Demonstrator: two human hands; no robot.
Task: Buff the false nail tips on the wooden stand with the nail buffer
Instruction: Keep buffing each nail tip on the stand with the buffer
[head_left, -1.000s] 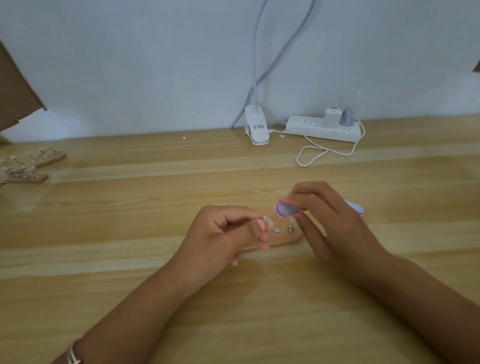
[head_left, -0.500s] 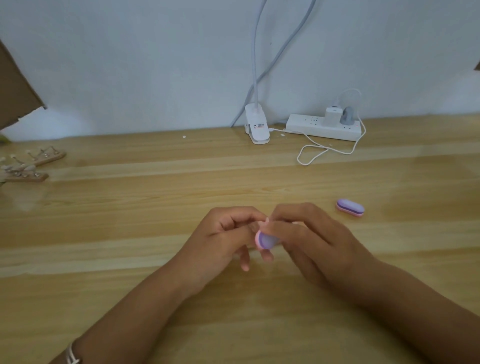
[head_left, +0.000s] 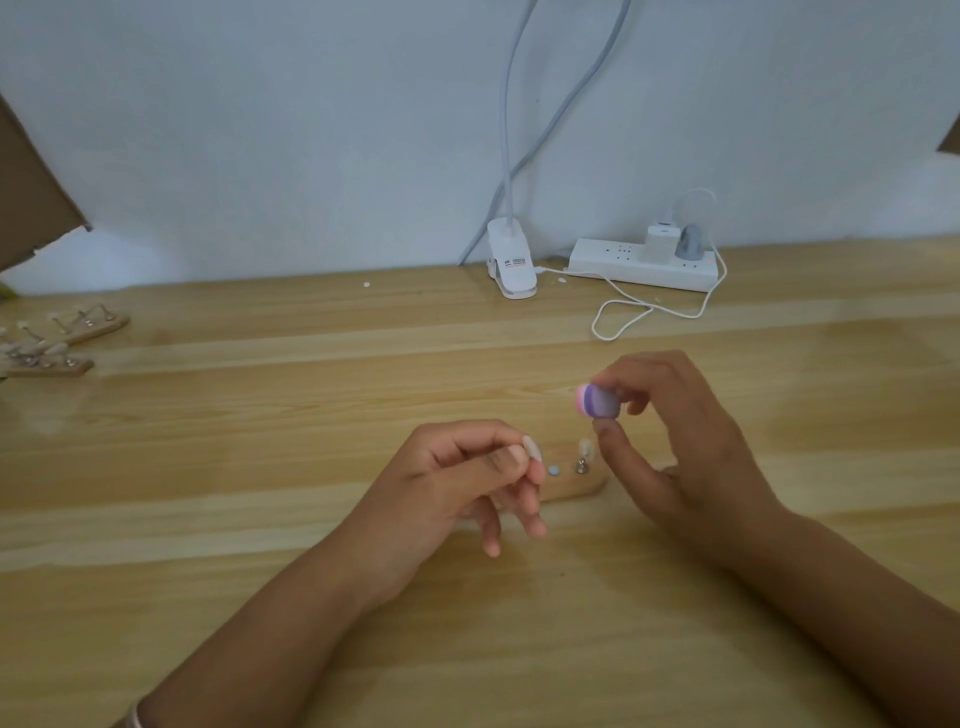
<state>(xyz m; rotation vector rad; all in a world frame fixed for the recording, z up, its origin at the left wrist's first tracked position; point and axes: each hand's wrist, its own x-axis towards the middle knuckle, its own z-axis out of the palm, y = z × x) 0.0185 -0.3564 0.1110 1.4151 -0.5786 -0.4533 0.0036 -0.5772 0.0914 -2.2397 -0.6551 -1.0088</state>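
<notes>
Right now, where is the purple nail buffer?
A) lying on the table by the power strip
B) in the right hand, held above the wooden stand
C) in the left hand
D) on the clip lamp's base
B: the right hand pinches the nail buffer above the wooden stand, while the left hand pinches a false nail tip.

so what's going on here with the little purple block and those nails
A person is buffing false nail tips at a wooden table. The right hand grips a small purple and pink nail buffer, held just above the wooden stand. The left hand pinches one false nail tip in its fingers, over the stand's left part. A second tip sits on a metal post on the stand. The buffer touches neither tip at this moment.
</notes>
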